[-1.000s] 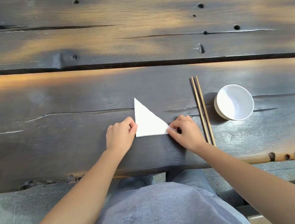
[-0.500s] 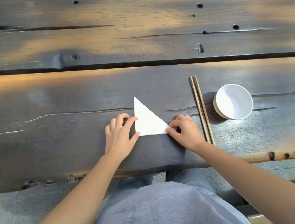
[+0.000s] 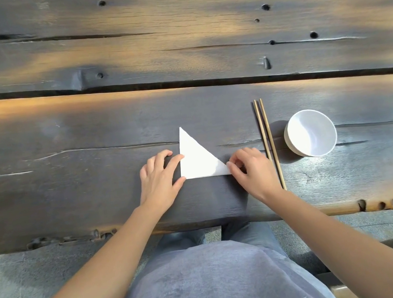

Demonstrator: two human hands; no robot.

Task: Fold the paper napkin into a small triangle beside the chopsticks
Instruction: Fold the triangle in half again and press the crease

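Left hand [image 3: 159, 178] lies spread-fingered against the folded paper napkin [image 3: 196, 160]; right hand [image 3: 252, 169] pinches its right corner beside the chopsticks [image 3: 269, 142].

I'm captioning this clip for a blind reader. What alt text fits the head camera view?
Two bare hands work a white paper napkin folded into a triangle on a dark wooden table: the left hand touches its left edge, and the right hand pinches its right corner. To the right lie a pair of chopsticks, then an empty white bowl.
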